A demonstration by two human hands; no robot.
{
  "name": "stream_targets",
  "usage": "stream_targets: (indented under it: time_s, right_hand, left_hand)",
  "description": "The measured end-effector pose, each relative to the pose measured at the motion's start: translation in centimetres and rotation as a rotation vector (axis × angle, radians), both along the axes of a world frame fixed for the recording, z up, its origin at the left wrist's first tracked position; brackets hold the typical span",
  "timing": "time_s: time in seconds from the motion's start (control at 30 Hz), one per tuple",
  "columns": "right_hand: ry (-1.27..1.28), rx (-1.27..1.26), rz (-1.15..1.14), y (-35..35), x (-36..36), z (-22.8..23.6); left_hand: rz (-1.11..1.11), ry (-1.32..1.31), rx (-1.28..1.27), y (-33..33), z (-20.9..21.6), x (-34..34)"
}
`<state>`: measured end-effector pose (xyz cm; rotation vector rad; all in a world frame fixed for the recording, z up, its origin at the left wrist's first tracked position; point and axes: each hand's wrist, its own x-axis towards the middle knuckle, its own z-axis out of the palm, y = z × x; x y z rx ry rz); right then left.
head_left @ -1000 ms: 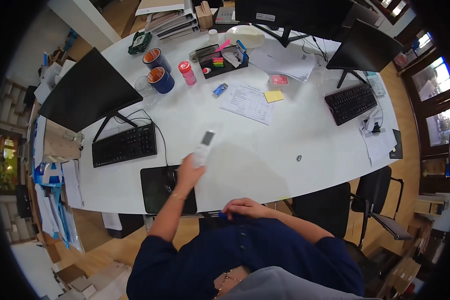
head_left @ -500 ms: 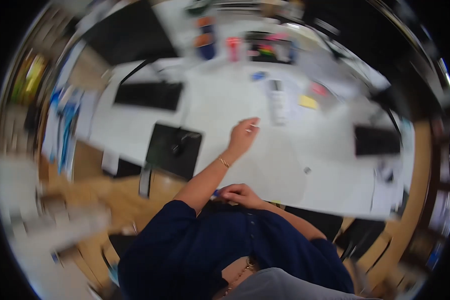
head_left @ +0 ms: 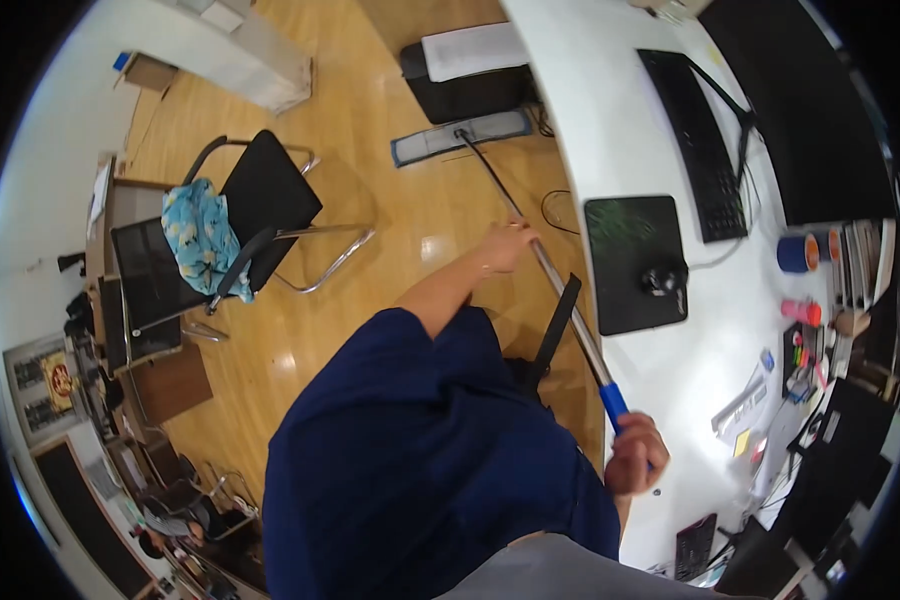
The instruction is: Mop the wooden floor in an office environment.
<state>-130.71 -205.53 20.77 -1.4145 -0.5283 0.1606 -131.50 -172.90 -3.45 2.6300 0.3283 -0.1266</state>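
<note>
The left hand (head_left: 510, 247) and right hand (head_left: 638, 455) both have fingers wrapped around one long mop stick (head_left: 550, 272). One mouse (head_left: 662, 281) sits on one black mat (head_left: 622, 300).

The left forearm (head_left: 445, 293) is stretched forward, and the left grip (head_left: 510, 247) is held out ahead of the body (head_left: 440, 450) with its fingers curled closed. The right grip (head_left: 638, 455) is held off to the right, bunched into a fist; the right forearm (head_left: 624, 512) is mostly hidden.

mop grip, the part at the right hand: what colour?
Blue. The mop grip shows best in the head view.
</note>
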Motion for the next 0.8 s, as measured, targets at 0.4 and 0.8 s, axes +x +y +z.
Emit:
stream_targets:
  time_s: [0.4,0.8]
  right_hand:
    - [-0.329,-0.147,0.638,-3.1,3.8,19.1]
    - [0.176,-0.073,0.284,12.2,-6.4,4.2]
  left_hand:
    - [-0.237,-0.143,-0.37,-6.2,8.4,-2.3]
    - [-0.707,0.301,-0.226,17.6,-1.1,-4.6]
